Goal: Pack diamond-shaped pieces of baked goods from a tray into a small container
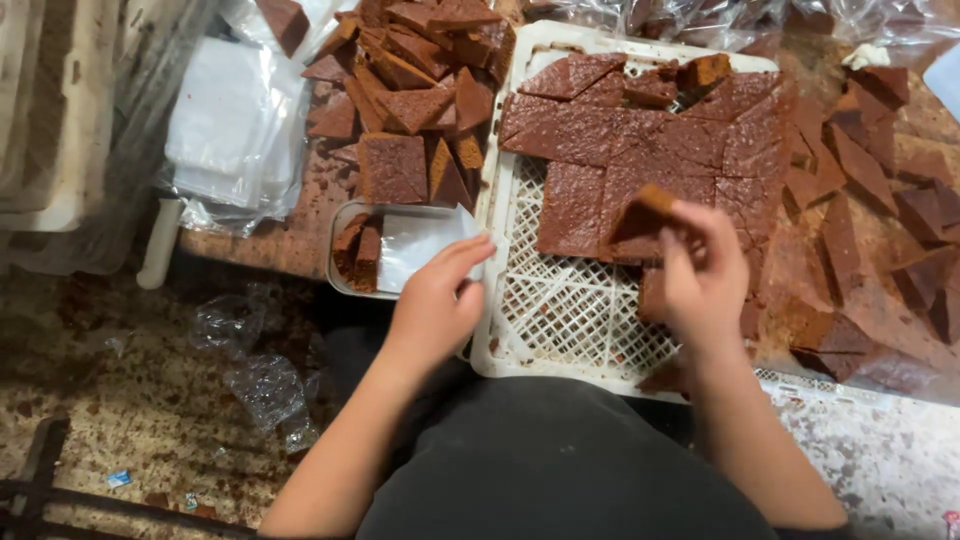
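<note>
So from my feed, the right hand (703,272) was pinched shut around a brown cake slice (640,218), holding it up just above the white lattice crate (570,310). That crate still had a bunch of flat brown slabs (640,140) lying across its far half, with the near half mostly bare mesh and crumbs.

The left hand (435,305) wasn't gripping anything. Its fingers were loosely stretched out and resting on the edge of a small clear tray (350,215), right on the plastic sheet (420,240) inside it. A couple of cake pieces (358,250) stood on edge at the left end of that tray.

Behind the tray there was a messy pile of cut slices (410,90) on the bench (290,240), and more triangular offcuts (860,170) were scattered to the right of the crate. A stack of clear plastic bags (235,120) sat off to the left of the pile. Down on the speckled floor (120,400) there were some crumpled plastic wrappers (260,385) near my left forearm.
</note>
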